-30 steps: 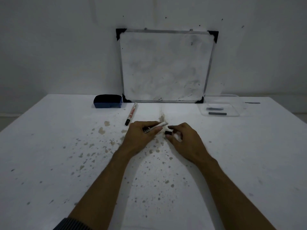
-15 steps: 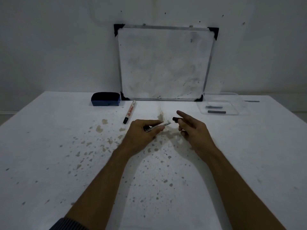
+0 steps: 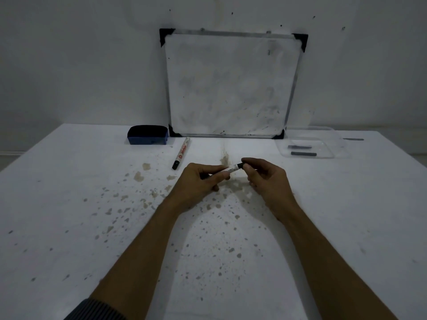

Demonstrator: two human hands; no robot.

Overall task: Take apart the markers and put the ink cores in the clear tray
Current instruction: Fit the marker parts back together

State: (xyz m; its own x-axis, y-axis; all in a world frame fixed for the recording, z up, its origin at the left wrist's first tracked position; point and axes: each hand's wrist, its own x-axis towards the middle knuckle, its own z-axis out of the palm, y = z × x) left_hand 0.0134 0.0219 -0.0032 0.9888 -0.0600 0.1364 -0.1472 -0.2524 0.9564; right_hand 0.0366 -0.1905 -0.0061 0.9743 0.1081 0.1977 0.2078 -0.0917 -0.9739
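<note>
Both hands hold one marker [image 3: 231, 170] above the table [image 3: 69, 204]: left hand [image 3: 201, 181] grips its barrel, right hand [image 3: 265, 179] pinches its black end.

Two markers: held marker [image 3: 233, 169] at centre, loose marker [image 3: 181, 153] above-left. Two ink cores [image 3: 299, 147] [image 3: 303, 154] in one clear tray [image 3: 325, 148], upper right. One whiteboard [image 3: 231, 84], one eraser [image 3: 147, 135], two hands [image 3: 198, 181] [image 3: 268, 179].

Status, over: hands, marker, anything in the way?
Left hand grips marker barrel. Right hand pinches its black end piece. Two ink cores in clear tray. Way to tray open.
</note>
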